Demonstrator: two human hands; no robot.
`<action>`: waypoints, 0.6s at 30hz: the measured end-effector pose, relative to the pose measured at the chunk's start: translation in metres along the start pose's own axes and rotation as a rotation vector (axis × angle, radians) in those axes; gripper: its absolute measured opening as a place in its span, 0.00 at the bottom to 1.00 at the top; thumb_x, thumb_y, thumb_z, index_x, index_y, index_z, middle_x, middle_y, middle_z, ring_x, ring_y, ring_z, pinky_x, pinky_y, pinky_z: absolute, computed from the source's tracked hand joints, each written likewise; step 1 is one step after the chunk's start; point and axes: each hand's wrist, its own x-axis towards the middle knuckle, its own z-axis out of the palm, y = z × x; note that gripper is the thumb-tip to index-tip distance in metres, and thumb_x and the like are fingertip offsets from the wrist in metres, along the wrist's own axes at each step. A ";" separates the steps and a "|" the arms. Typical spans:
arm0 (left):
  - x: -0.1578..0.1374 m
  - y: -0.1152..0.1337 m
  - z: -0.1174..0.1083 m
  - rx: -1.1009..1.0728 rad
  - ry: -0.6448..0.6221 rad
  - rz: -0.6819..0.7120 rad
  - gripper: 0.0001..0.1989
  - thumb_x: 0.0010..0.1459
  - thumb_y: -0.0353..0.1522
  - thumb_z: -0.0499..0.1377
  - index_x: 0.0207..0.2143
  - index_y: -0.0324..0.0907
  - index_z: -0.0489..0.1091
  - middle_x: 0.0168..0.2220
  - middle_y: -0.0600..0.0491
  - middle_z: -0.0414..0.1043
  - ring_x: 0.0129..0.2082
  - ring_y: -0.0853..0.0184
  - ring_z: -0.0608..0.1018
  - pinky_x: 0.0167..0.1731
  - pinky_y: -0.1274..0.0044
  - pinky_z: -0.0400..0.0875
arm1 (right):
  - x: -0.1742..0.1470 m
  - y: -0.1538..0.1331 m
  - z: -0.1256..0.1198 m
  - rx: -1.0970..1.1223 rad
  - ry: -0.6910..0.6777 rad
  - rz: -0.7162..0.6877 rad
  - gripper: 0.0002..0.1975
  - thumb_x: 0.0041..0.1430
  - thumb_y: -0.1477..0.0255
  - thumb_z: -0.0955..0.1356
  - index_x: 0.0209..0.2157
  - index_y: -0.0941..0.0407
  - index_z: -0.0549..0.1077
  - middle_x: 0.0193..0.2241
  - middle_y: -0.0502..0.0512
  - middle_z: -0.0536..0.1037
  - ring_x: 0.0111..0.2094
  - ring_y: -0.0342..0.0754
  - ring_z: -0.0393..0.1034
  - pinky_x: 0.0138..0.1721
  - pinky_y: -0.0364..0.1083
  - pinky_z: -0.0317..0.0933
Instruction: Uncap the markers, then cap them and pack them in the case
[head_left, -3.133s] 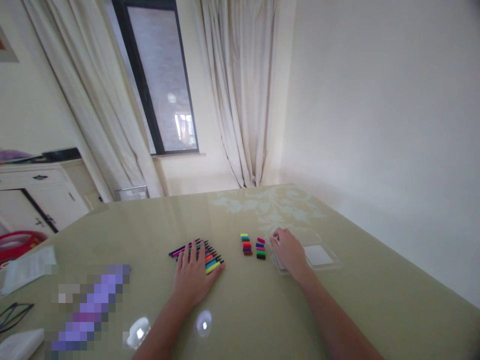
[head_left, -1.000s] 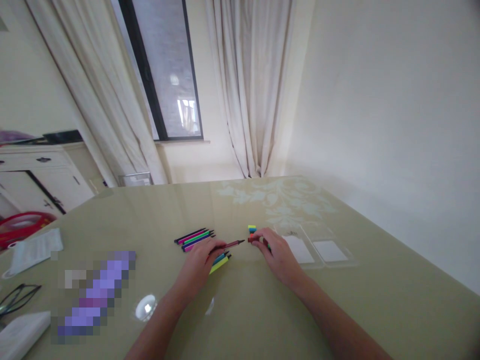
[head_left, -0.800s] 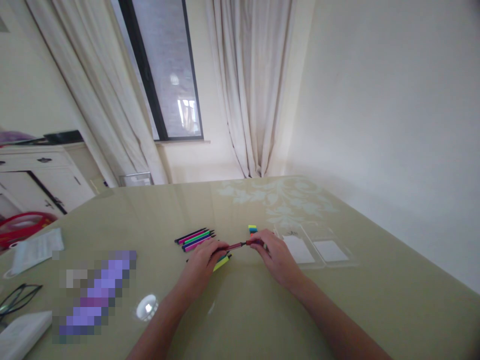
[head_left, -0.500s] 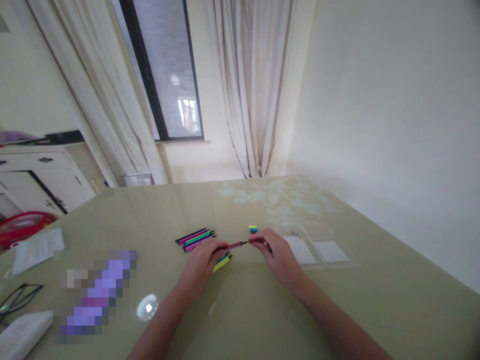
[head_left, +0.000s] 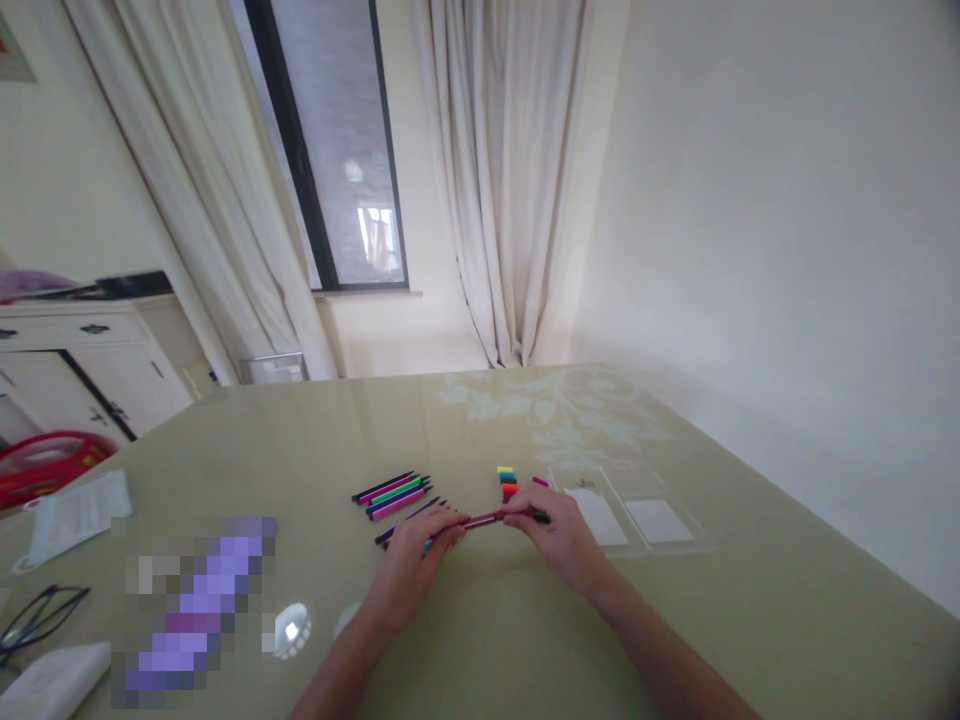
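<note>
Left edge: dark-framed glasses (head_left: 45, 615) rest on the table (head_left: 465, 640), with a pale face mask (head_left: 79, 512) on their far side and a white object (head_left: 56, 685) on their near side; a blurred purple item (head_left: 202, 600) lies to their right.
Loose pens: several uncapped pens (head_left: 390, 495) lie aslant, dark tips toward the far right; some run under the left hand.
Left hand: (head_left: 412, 560) fingers and thumb closed in a pinch on the barrel of a brown pen; a blue pen end (head_left: 429, 544) peeks out beside it.
Brown pen: (head_left: 484, 520) spans the gap between the two hands, near the middle of the table. It should be light and stiff, with smooth plastic that may slip or roll; the tip is likely the delicate part, so hold the barrel behind it and the cap by its sides.
Caps: a short row of caps (head_left: 508, 480) sits just beyond the pen, a magenta cap (head_left: 539, 482) to its right.
Right hand: (head_left: 555, 535) thumb and forefinger closed on the pen's right end; how fully a cap is seated there cannot be told.
Clear case: (head_left: 637, 480) open and flat just right of that hand, white cards inside.
</note>
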 end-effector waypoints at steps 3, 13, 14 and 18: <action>-0.002 0.001 0.001 -0.008 0.029 0.001 0.16 0.70 0.42 0.56 0.43 0.46 0.82 0.35 0.50 0.81 0.35 0.63 0.80 0.36 0.76 0.73 | -0.003 0.000 0.002 0.012 -0.041 0.039 0.10 0.65 0.62 0.72 0.33 0.53 0.82 0.31 0.54 0.82 0.35 0.50 0.76 0.39 0.48 0.68; -0.015 0.001 0.008 0.293 -0.161 0.053 0.07 0.67 0.34 0.59 0.40 0.47 0.78 0.36 0.52 0.80 0.37 0.63 0.79 0.40 0.74 0.70 | -0.003 0.017 -0.005 -0.205 0.098 0.201 0.14 0.71 0.64 0.64 0.39 0.54 0.80 0.37 0.56 0.82 0.39 0.52 0.76 0.42 0.49 0.67; -0.016 0.003 0.009 0.336 -0.207 0.083 0.06 0.66 0.33 0.59 0.39 0.46 0.77 0.35 0.52 0.79 0.36 0.64 0.78 0.39 0.74 0.69 | -0.004 0.021 -0.005 -0.290 0.096 0.209 0.13 0.70 0.66 0.64 0.41 0.54 0.81 0.38 0.57 0.81 0.41 0.53 0.76 0.44 0.50 0.67; -0.020 0.014 0.009 0.411 -0.363 0.125 0.03 0.61 0.29 0.60 0.36 0.46 0.74 0.34 0.53 0.76 0.36 0.64 0.76 0.38 0.74 0.67 | -0.008 0.031 0.001 -0.577 0.001 0.195 0.11 0.67 0.74 0.66 0.44 0.52 0.81 0.44 0.58 0.80 0.48 0.56 0.73 0.52 0.53 0.66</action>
